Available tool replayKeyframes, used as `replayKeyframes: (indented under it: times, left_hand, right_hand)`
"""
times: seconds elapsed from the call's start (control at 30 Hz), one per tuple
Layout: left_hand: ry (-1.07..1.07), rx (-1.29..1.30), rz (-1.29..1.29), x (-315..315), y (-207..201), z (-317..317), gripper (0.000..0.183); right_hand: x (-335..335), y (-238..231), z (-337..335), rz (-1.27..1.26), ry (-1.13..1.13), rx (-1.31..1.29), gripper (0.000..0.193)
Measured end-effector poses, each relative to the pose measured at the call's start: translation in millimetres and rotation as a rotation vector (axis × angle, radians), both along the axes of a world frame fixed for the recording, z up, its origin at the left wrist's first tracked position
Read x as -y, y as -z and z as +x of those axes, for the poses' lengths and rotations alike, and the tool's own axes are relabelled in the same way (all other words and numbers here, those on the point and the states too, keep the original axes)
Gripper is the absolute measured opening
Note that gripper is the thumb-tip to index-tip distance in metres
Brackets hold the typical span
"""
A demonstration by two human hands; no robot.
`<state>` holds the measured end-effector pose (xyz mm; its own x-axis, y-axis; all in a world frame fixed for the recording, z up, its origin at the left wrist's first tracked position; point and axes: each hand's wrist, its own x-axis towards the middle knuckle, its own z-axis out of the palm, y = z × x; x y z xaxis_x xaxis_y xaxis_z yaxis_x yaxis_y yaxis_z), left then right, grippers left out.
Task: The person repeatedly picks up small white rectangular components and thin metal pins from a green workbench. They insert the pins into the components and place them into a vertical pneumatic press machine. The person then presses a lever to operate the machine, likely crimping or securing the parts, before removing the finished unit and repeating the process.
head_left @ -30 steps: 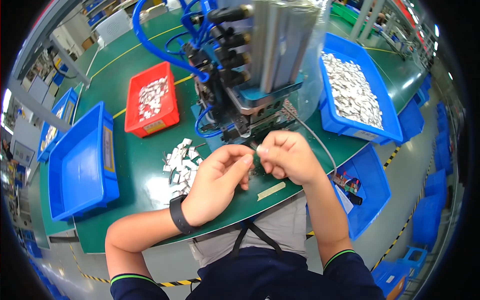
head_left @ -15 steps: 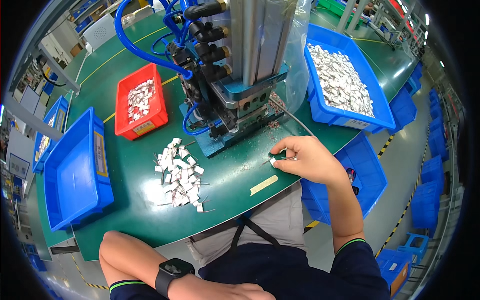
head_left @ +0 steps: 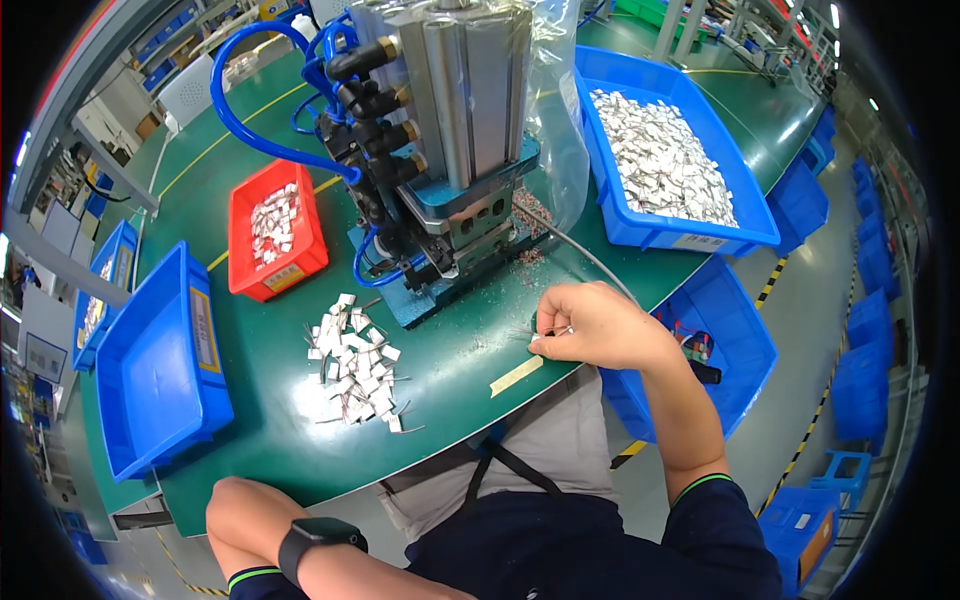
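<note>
My right hand is closed in a pinch at the table's front edge, right of the press. Between thumb and fingers it holds a small white block with thin wire leads, partly covered by the fingers. A loose pile of similar white blocks lies on the green table to the left. My left forearm crosses low in front of me, with a black watch on it; only part of my left hand shows at the lower edge, its fingers out of sight.
A pneumatic press with blue hoses stands mid-table, crumbs around its base. Behind the pile is a red bin of white blocks; a blue bin at right holds many more. An empty blue tray is at left. Yellowish tape lies near my right hand.
My view has shifted slightly. My right hand stays pinched on the white block, now nearer the tape strip. My left hand has slid down, mostly out of the picture.
</note>
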<state>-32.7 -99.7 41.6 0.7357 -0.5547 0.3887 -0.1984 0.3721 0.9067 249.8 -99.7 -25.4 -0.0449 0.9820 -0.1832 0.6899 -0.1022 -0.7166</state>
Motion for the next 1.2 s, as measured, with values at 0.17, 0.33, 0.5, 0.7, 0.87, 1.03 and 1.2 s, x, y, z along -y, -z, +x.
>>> replayKeyframes:
  times: [0.17, 0.33, 0.5, 0.7, 0.87, 1.03, 1.2]
  left_hand:
    - [-0.258, 0.049, -0.005, 21.4, 7.4, -1.4, 0.015]
    - [-0.251, 0.114, 0.027, 15.6, 8.8, 3.7, 0.011]
    - [-0.268, 0.080, -0.030, 19.2, 11.3, 4.1, 0.012]
    - [-0.190, -0.127, 0.001, 27.6, 25.0, -1.3, 0.015]
    - [-0.142, -0.196, 0.038, 34.4, 31.3, 2.5, 0.021]
    - [-0.648, -0.368, -0.169, 8.3, 23.4, 12.6, 0.032]
    - [-0.222, 0.189, 0.317, 30.0, 17.2, -1.6, 0.051]
  right_hand:
    - [0.9, 5.5, 0.4, 0.037, 0.027, -0.040, 0.023]
    - [2.2, 1.5, -1.9, -0.039, 0.059, -0.058, 0.025]
    - [4.7, 6.4, 0.6, 0.006, 0.060, -0.098, 0.025]
    - [4.3, 6.9, 0.7, -0.004, 0.070, -0.121, 0.023]
    - [5.4, 9.2, 0.3, 0.035, 0.084, -0.153, 0.022]
    - [9.2, 10.7, 0.5, 0.063, 0.086, -0.173, 0.020]
    - [6.3, 15.9, 2.4, 0.073, 0.097, -0.221, 0.019]
